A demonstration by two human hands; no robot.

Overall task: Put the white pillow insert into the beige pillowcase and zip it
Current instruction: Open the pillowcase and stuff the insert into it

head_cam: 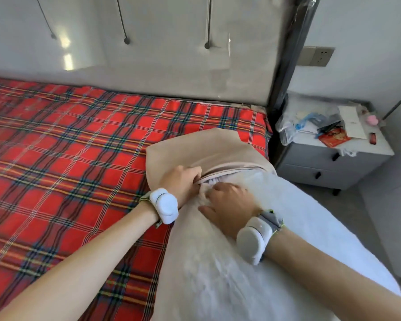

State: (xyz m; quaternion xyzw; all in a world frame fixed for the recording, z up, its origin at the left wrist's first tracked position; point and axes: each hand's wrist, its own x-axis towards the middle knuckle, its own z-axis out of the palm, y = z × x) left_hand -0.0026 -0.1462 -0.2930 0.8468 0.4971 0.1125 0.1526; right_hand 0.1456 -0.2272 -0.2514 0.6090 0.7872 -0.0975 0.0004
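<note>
Head view, looking down over two bare forearms onto a bed [67, 147] covered in red plaid. A white insert [287, 228] lies along the bed's right edge. Its long axis runs from the person's body, at the bottom of the frame, up and away toward the grey headboard [171, 66]. Its far end sits inside the mouth of a beige pillowcase [202, 149], and most of its length is outside. The pillowcase opening faces the person, and its closed end points toward the headboard.

The left grip [183, 181] is clenched on the upper edge of the pillowcase mouth, fingers curled over the hem. The right grip [229, 205] lies palm down on the insert just beside the mouth, thumb spread, fingers curled into the bunched white fabric. The two grips nearly touch. Each wrist wears a white band [163, 205].

To the right of the bed stands a grey nightstand [333, 163] with papers and plastic bags on top.
</note>
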